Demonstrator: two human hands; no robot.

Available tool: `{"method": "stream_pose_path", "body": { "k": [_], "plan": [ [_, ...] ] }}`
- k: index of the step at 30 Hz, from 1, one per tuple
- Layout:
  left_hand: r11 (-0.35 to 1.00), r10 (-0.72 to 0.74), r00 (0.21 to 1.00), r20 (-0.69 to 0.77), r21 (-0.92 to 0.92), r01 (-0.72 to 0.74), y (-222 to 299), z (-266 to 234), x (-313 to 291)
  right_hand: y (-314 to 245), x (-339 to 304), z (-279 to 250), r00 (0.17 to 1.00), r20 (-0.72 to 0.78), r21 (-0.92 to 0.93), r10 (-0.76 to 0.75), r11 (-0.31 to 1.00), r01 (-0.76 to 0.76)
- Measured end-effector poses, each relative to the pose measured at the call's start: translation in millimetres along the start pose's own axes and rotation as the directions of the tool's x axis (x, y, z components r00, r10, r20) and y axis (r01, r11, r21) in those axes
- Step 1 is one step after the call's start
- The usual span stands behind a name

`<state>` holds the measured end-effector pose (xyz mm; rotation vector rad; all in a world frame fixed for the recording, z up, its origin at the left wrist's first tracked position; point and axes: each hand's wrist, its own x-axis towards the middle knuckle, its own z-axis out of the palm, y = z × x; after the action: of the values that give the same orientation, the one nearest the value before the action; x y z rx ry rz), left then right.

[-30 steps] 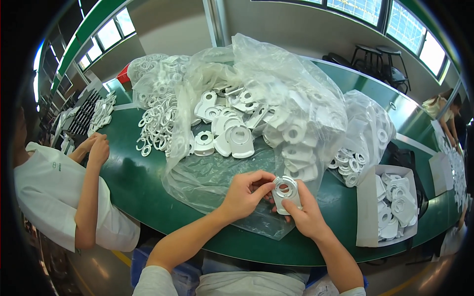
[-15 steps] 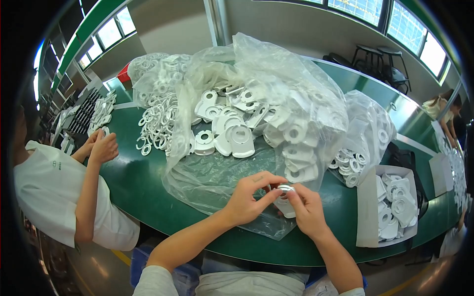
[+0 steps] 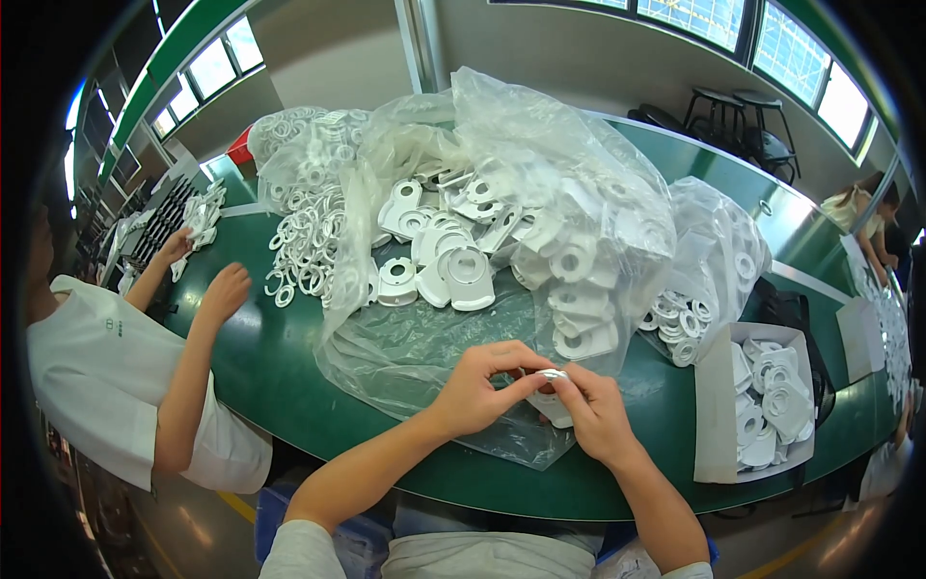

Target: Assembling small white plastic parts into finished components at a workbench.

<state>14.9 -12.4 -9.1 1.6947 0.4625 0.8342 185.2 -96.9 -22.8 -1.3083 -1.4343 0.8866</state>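
Between my two hands, above the near edge of the green table, is a white plastic part [image 3: 554,409] with a ring [image 3: 552,375] at its top. My left hand [image 3: 490,384] pinches the ring side with thumb and fingertips. On the other side, my right hand [image 3: 596,410] grips the same part, its thumb pressed by the ring. My fingers hide much of the part. Just beyond my hands, a large clear plastic bag [image 3: 424,362] lies spread, with a heap of similar white parts [image 3: 467,275] in its mouth.
Loose white rings [image 3: 311,241] spill from a bag at the left. A smaller bag of rings [image 3: 681,318] and a white box [image 3: 709,425] full of white parts stand at the right. At the far left, a co-worker [image 3: 125,376] reaches toward a pile of white pieces [image 3: 201,217].
My hands stay almost in place, with the ring and part tilted slightly differently. The co-worker's hands have separated, one reaching out to the pile of white pieces.
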Motion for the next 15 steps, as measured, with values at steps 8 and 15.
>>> {"method": "stream_pose_path", "body": {
  "k": [8,15],
  "plan": [
    [0.934,0.130,0.990,-0.057,0.341,-0.103,10,6,-8,-2,-4,1,0.994,0.071,0.094,0.082,0.992,-0.089],
    [0.944,-0.001,1.000,-0.024,0.331,0.009,11,11,-5,5,-5,7,0.980,0.000,0.358,0.200,0.915,-0.187]
  ]
}}
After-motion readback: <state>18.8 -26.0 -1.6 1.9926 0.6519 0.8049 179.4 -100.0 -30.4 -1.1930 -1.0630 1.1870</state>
